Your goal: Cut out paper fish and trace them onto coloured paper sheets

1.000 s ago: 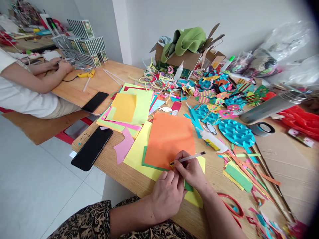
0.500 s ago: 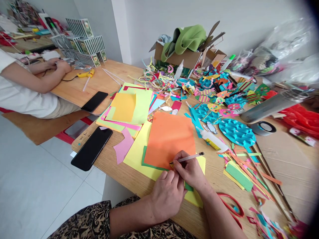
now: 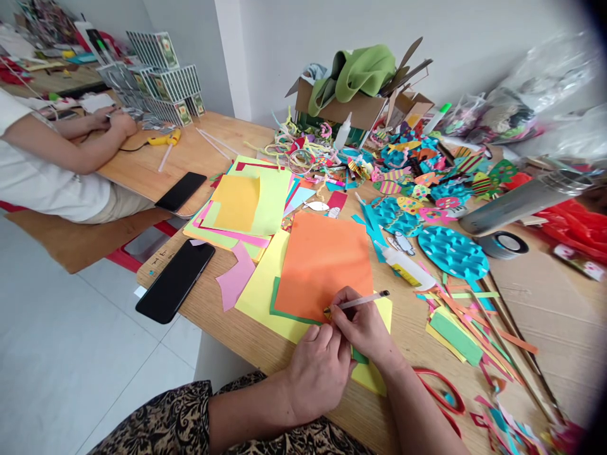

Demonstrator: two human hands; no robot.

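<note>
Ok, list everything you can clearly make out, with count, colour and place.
orange sheet: one, orange, centre
green sheet: one, green, beneath orange
yellow sheet: one, yellow, beneath green
pen: one, whitish, over orange sheet
phones: two, black, left
paper stack: one, multicoloured, centre left
box: one, brown, back
squeeze bottles: two, white, centre right and back
tape roll: one, grey, right
paper fish: many, multicoloured, back right
paper strips: many, multicoloured, right
looped handles: two, red, near right
glue gun: one, yellow, back left
co-worker: one, white top, far left
left hand: one, over the yellow sheet
right hand: one, holding pen
</note>
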